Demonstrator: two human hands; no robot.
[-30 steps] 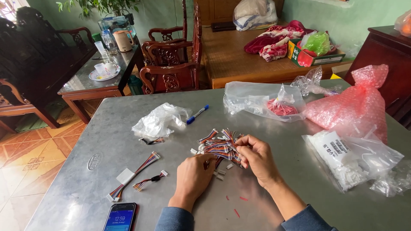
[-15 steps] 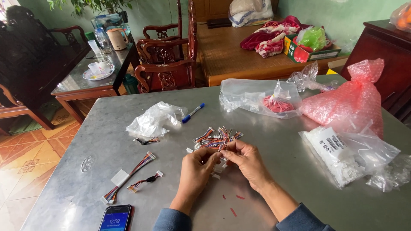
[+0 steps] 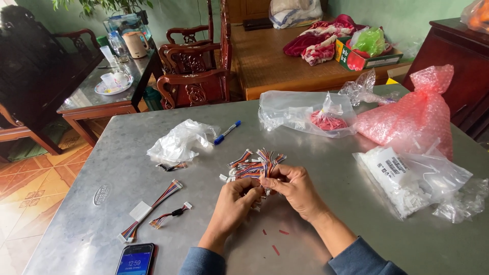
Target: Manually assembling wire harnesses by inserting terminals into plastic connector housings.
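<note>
Item, left to right: my left hand (image 3: 232, 201) and right hand (image 3: 295, 186), fingertips pinched together on one short wire from the bundle of coloured wires (image 3: 253, 165) lying just beyond them on the metal table (image 3: 326, 214); risk, I judge: a hard tug snags and scatters the bundle.

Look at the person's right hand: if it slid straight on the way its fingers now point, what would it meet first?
The right hand points left toward the left hand, whose fingertips it already touches over the small wire harness pieces. So the left hand comes first, though depth is hard to judge.
</note>
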